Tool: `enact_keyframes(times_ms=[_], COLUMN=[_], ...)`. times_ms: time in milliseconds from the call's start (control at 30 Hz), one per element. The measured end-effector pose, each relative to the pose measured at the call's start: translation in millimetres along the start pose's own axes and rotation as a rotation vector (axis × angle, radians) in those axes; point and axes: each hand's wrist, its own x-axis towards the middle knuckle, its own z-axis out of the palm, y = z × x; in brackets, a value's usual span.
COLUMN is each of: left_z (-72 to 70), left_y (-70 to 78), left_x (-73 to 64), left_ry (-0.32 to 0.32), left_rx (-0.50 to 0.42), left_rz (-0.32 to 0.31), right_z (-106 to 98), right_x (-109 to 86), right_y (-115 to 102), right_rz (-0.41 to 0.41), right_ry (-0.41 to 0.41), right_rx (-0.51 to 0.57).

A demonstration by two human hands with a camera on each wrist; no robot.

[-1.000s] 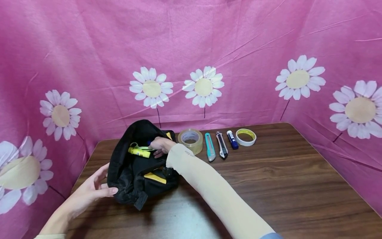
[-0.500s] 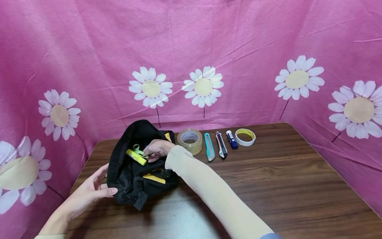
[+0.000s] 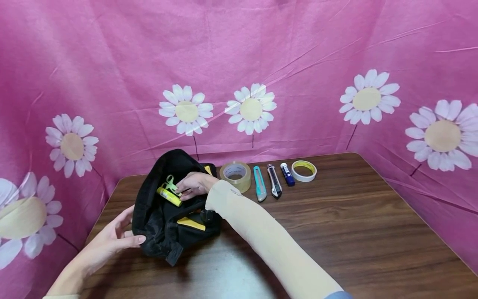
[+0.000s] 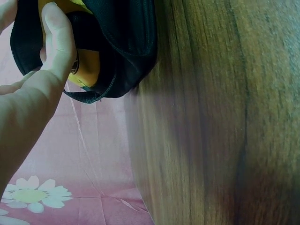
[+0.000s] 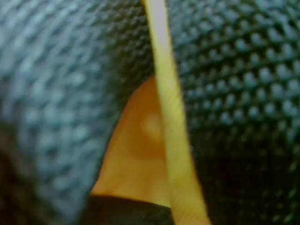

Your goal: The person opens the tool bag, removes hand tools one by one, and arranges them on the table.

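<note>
In the head view a black fabric bag with yellow trim lies tilted on its side, its mouth facing me. My left hand grips the bag's left edge, thumb in front and the other fingers partly behind it; the left wrist view shows this left hand against the fabric too. My right hand reaches inside, its fingertips pinching green-handled scissors. Right beside them lies a yellow tube, apparently a glue stick. The right wrist view is filled by blurred black woven cloth and a yellow strip.
Along the back of the wooden table stand clear packing tape, a teal cutter, a dark-and-silver cutter, a blue glue stick and a white tape roll. A pink flowered cloth hangs behind.
My right hand has moved left inside the bag, and the scissors' handles have swung upward. The yellow tube has turned to a slant. My left hand keeps its hold on the bag.
</note>
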Motion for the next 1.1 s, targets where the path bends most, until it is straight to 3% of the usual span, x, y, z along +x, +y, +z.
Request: enact_keyframes(times_ms=[367, 700, 900, 1100], left_z=[0.2, 5.1, 7.7, 8.2], left_y=[1.7, 1.4, -3.2, -1.5], left_x=[1.7, 3.7, 5.0, 4.1], left_ry=[0.007, 0.028, 0.016, 0.005], left_rx=[0.000, 0.033, 0.004, -0.002], left_rz=[-0.019, -0.021, -0.004, -0.017], right_z=[8, -3, -23, -58], right_x=[-20.2, -62.3, -98.7, -135.8], right_y=[-20, -40, -45, -41], right_rz=[-0.029, -0.020, -0.097, -0.182], right_ry=[-0.071, -0.101, -0.151, -0.155], right_rx=[-0.040, -0.182, -0.294, -0.261])
